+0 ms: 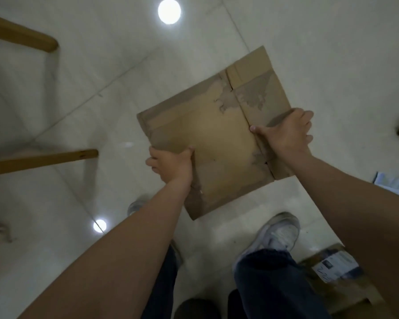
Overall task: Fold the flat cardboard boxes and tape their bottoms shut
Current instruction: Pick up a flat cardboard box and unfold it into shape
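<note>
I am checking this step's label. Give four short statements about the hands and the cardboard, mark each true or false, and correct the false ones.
1. The left hand and the right hand both grip the cardboard box. True.
2. The cardboard box is folded into shape. False: it is flat.
3. The right hand holds a tape roll. False: it grips the box's edge.
4. A white shoe stands on the tiled floor. True.

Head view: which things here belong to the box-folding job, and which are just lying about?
Job: flat cardboard box, held at its edges by the left grip and right grip; labelled cardboard on the floor, lower right, probably another box.
Lying about: wooden legs on the left; papers at the right edge.
</note>
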`<state>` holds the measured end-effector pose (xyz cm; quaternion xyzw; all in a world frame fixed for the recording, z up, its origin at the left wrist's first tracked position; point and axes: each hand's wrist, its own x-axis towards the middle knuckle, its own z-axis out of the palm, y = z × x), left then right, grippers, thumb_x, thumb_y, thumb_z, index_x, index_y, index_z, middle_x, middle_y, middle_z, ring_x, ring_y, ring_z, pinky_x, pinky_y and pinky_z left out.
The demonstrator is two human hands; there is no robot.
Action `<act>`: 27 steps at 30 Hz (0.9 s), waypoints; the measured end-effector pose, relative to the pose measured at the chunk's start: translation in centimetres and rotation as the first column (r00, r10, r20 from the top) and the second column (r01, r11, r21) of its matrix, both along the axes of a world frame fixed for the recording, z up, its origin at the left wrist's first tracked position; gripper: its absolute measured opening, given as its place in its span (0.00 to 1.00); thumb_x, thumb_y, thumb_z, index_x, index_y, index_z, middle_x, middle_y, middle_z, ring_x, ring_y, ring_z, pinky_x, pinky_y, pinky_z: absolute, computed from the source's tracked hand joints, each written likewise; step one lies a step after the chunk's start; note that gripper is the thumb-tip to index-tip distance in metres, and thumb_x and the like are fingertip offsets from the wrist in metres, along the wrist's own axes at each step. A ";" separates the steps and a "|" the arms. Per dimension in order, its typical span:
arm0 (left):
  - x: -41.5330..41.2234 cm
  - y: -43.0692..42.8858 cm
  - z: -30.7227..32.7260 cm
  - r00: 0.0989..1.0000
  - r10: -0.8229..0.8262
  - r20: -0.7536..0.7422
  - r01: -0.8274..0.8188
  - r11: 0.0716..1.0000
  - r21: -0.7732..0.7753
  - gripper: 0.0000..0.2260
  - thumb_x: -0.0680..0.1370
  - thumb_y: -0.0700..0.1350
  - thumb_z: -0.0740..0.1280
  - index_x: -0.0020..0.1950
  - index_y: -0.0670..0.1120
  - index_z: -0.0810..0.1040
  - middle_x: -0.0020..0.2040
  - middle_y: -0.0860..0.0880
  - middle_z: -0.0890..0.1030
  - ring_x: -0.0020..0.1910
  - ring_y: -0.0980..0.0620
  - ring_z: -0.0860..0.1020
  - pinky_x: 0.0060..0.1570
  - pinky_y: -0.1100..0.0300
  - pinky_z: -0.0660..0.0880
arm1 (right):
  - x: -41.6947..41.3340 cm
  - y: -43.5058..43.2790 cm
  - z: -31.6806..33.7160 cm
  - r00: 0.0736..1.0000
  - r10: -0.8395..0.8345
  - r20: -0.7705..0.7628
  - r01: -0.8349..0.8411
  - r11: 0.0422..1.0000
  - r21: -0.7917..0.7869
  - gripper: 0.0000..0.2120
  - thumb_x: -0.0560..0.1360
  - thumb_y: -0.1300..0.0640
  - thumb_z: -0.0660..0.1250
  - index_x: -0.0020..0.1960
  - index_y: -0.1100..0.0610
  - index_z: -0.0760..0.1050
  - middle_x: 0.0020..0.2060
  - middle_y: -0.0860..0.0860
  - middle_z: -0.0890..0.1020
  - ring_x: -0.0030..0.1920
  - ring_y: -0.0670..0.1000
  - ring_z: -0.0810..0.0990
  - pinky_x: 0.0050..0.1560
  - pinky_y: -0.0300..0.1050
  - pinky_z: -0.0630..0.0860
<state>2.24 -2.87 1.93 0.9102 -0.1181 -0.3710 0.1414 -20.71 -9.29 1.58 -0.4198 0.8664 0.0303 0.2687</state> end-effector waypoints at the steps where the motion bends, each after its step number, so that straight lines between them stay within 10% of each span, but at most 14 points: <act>1: 0.2 -1.4 2.0 1.000 -0.029 0.003 0.029 0.999 -0.037 0.48 0.66 0.55 0.81 0.77 0.44 0.58 0.70 0.41 0.64 0.69 0.38 0.66 0.64 0.43 0.70 | -0.1 -1.1 2.2 0.999 -0.028 0.024 0.028 0.999 -0.024 0.53 0.58 0.32 0.80 0.68 0.62 0.63 0.66 0.57 0.67 0.67 0.62 0.69 0.64 0.66 0.66; 27: 12.1 -40.6 74.8 0.908 -0.395 0.140 0.363 0.577 -0.732 0.45 0.69 0.54 0.80 0.77 0.59 0.54 0.70 0.50 0.73 0.64 0.45 0.76 0.57 0.50 0.75 | 6.2 -32.8 74.1 0.897 -0.174 0.407 0.401 0.709 -0.581 0.49 0.57 0.32 0.81 0.65 0.56 0.61 0.63 0.55 0.74 0.63 0.60 0.76 0.61 0.64 0.77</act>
